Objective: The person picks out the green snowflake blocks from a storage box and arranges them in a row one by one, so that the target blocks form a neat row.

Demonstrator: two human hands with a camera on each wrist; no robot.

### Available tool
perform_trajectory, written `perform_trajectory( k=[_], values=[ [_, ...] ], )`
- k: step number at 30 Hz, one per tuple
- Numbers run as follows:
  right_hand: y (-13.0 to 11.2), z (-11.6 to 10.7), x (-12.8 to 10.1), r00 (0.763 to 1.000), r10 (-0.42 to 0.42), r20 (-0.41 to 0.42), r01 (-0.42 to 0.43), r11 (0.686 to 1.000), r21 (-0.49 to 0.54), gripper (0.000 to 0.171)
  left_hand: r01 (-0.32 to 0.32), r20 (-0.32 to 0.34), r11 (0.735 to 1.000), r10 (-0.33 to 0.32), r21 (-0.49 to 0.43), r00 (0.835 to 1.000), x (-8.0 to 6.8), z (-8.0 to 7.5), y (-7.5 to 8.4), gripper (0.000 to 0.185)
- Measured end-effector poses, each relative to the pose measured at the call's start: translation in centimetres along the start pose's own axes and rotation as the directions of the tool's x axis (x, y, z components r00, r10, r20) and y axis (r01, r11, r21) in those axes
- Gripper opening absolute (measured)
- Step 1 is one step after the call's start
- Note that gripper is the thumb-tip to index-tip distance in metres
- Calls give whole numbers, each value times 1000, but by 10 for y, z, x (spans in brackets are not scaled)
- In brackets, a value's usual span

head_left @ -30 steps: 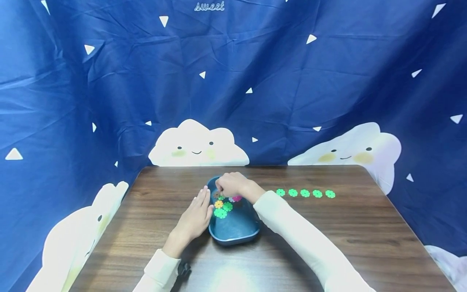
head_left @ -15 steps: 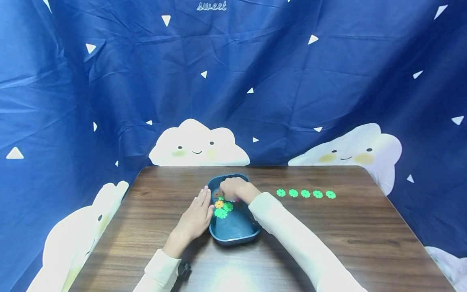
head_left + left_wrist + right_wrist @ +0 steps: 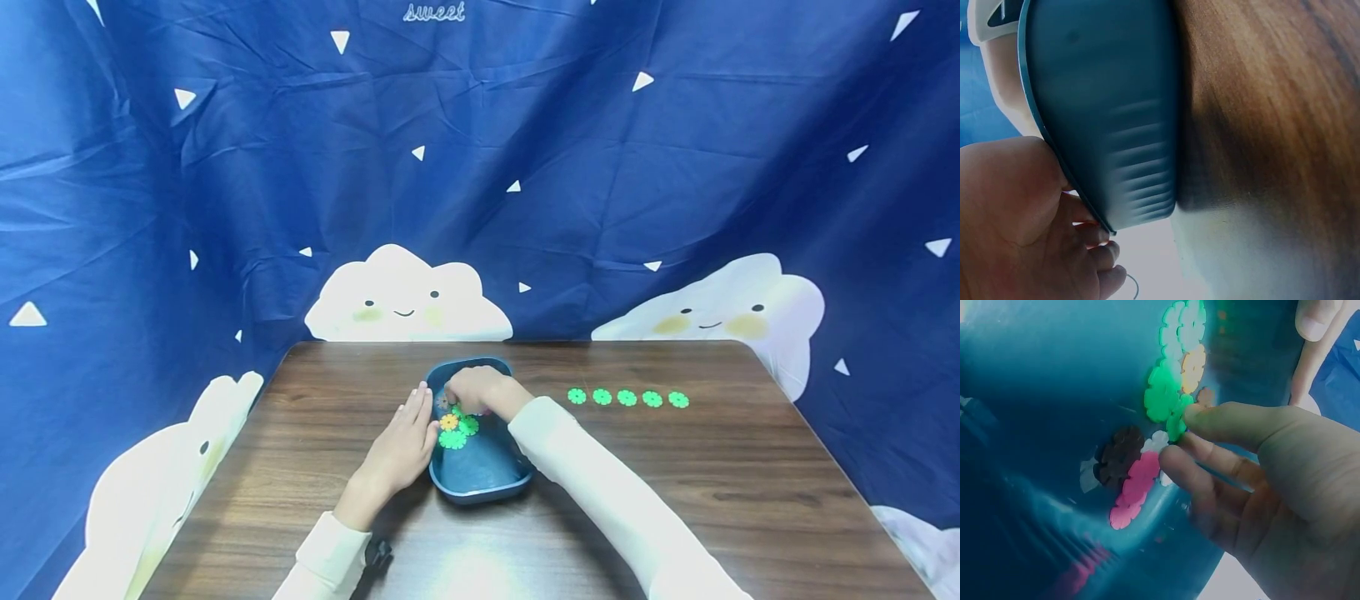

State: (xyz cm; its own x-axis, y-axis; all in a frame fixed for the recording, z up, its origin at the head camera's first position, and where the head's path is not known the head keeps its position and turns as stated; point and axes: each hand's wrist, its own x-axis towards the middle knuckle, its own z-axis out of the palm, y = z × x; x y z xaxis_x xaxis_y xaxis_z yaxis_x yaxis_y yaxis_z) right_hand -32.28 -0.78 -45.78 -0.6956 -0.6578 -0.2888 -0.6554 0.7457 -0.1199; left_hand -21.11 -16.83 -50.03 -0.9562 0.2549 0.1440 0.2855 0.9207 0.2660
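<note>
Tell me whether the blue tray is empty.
Not empty: the blue plastic tray holds green, orange, pink and brown flower-shaped discs.

My head view is bright and evenly lit with glare on the near table (image 3: 480, 575) and bowed edges, while both my wrist views are blurred and close.

Wood table (image 3: 675, 483) w/ blue tray (image 3: 480, 479) & 5 green discs (image 3: 627, 397)
</note>
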Motion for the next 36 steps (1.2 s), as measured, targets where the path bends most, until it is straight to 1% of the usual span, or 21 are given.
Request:
perform_trajectory(
  k=[2, 4, 11, 18, 24, 30, 36],
  values=[
    [-1, 0, 0, 1000, 4, -4, -4, 1000, -6, 33, -4, -3, 1000, 4, -1, 1000, 0, 0, 0, 59],
    [-2, 1, 0, 1000, 12, -2, -12, 1000, -14, 37, -9, -7, 1000, 9, -2, 1000, 1, 0, 0, 59],
    [-4, 4, 2, 1000, 26, -5, -26, 999, -44, 35, -3, 2, 1000, 3, -9, 1000, 0, -2, 2, 58],
    [-3, 4, 4, 1000, 14, 7, -14, 998, -63, 28, -4, -9, 1000, 4, -7, 1000, 0, -1, 1, 58],
    [-3, 3, 2, 1000, 19, 11, -19, 997, -72, 31, 0, 4, 1000, 0, -4, 1000, 0, 0, 1, 59],
    [-2, 4, 2, 999, 29, 22, -28, 999, -40, 36, -8, 0, 1000, 8, -18, 1000, 0, 2, -1, 59],
    [0, 4, 1, 1000, 29, 5, -29, 999, -18, 32, -12, -6, 999, 11, -30, 1000, 0, 0, 1, 59]
  ],
)
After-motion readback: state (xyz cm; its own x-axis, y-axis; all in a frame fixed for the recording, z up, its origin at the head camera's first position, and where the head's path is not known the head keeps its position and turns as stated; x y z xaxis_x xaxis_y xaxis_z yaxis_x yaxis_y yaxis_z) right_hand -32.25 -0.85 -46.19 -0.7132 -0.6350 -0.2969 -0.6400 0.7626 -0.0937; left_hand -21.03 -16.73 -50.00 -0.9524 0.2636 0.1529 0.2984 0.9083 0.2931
